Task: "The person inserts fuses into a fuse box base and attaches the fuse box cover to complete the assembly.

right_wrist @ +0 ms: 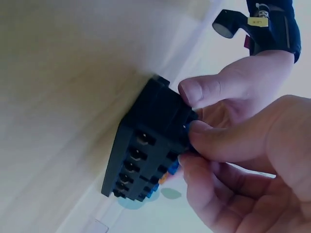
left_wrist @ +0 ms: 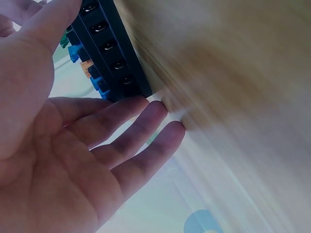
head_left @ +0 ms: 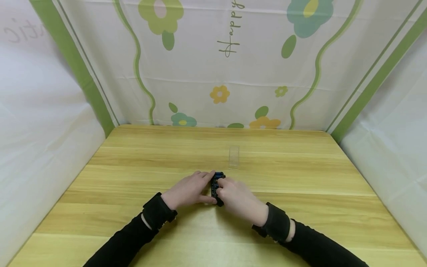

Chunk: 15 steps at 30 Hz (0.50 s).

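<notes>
A black fuse block (head_left: 214,190) rests on the table in front of me, with metal terminals along its side. Blue, orange (left_wrist: 87,68) and green blade fuses stand in its top. My left hand (head_left: 190,190) steadies the block between thumb and index finger, one at each end; its other fingers extend against the tabletop. Over the near part of the block, my right hand (head_left: 238,197) pinches a small blade fuse at the top, thumb against curled fingers. Only a bluish bit shows there in the right wrist view, so most of that fuse is hidden.
A clear plastic rectangular cover (head_left: 234,157) lies on the wooden table (head_left: 150,148) just beyond the block. White fabric with flower prints (head_left: 219,94) hangs at the back, and more fabric walls the sides.
</notes>
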Tool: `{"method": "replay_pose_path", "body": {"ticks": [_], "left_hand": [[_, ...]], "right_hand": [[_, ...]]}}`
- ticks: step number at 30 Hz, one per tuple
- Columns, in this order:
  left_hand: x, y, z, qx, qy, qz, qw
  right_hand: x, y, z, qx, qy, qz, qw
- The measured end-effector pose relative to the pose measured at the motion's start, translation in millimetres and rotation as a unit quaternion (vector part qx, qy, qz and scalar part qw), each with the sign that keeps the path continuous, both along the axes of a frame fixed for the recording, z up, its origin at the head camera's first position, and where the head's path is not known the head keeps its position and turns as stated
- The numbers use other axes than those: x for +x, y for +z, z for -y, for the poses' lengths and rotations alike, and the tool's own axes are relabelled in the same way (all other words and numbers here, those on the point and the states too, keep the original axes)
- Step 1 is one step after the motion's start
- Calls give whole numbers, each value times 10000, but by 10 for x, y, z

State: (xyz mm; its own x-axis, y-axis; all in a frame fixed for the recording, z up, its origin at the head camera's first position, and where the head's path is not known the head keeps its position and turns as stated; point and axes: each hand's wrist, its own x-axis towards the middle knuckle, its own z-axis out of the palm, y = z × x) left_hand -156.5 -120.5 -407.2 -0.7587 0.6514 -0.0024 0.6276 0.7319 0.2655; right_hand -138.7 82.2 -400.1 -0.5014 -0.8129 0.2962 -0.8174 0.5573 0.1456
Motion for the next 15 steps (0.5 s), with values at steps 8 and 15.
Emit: {"method": "replay_pose_path", "body": {"ticks": [8, 15], "left_hand": [[4, -6, -2, 40, -72, -154, 9998], [16, -8, -5, 41, -69, -121, 9999]], "right_hand": [[2, 10, -12, -384, 184, 510, 9978], [12, 16, -19, -468, 244, 547, 9971]]}}
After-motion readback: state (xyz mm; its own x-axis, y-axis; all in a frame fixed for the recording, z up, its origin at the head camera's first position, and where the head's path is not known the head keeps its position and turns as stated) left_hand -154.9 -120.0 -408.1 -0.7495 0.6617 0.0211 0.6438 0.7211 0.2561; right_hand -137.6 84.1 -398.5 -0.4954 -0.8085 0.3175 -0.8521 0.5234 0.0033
